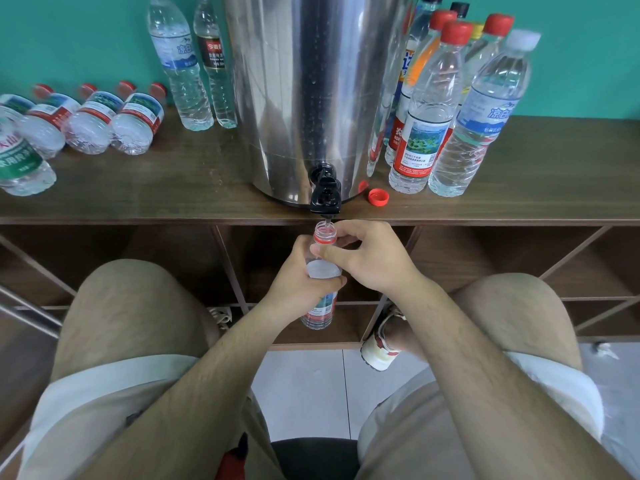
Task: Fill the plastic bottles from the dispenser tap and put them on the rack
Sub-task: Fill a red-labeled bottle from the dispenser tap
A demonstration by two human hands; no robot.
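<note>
Plain indoor room: teal wall (69,46), wooden rack (138,199), steel dispenser (311,81), tiled floor (304,386).

Dispenser (311,81) top cut by frame edge; bottle (317,313) middle hidden behind left hand (298,280).

On my feed the dispenser (311,81) reads as polished steel, mirror-glossy and beaded with droplets. Its tap (325,197) is shiny black plastic. The bottle (325,270) below it is clear, thin plastic. 1 loose cap (378,196) is red ribbed plastic. The rack (173,195) looks like dark wood, matt. The shorts (131,386) are pale cloth, and the floor (304,386) is smooth tile.
</note>
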